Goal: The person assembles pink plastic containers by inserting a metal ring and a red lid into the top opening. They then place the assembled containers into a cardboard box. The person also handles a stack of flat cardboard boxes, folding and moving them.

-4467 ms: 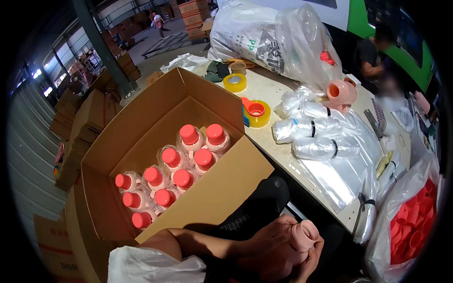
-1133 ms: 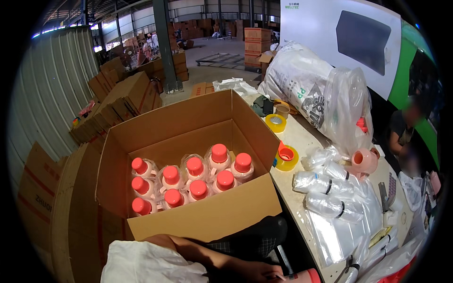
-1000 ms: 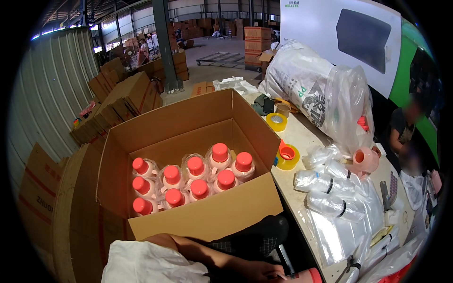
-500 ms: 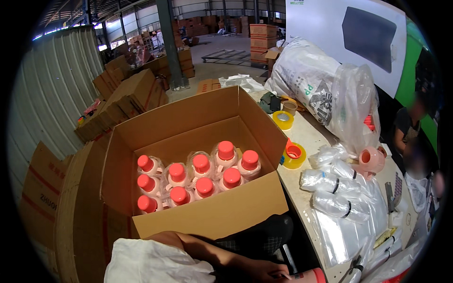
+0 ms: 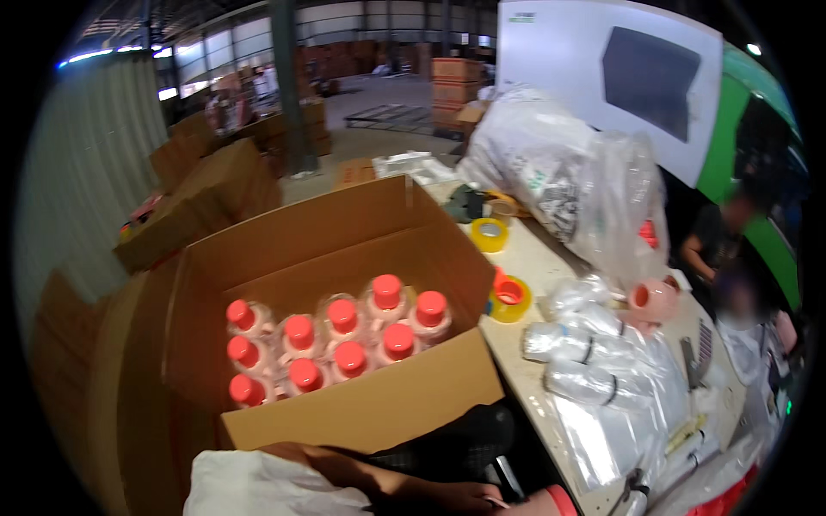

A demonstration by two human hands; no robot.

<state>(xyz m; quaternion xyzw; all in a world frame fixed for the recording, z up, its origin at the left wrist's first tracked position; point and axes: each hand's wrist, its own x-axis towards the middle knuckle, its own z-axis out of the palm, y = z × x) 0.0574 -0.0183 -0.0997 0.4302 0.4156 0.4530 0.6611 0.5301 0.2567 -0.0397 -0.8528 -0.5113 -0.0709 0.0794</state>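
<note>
lying below the carton, hand.

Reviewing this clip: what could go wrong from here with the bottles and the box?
The open cardboard box of red-capped bottles is only partly filled, so bottles may tip if it is moved. The hand at the lower edge works low under the box front, partly out of sight, so it may bump the box. The tape rolls sit near the table edge and might get knocked off.

Open cardboard box — flaps up, left of the table. Inside: clear bottles with red caps, upright, packed in touching rows along the near wall.
</note>
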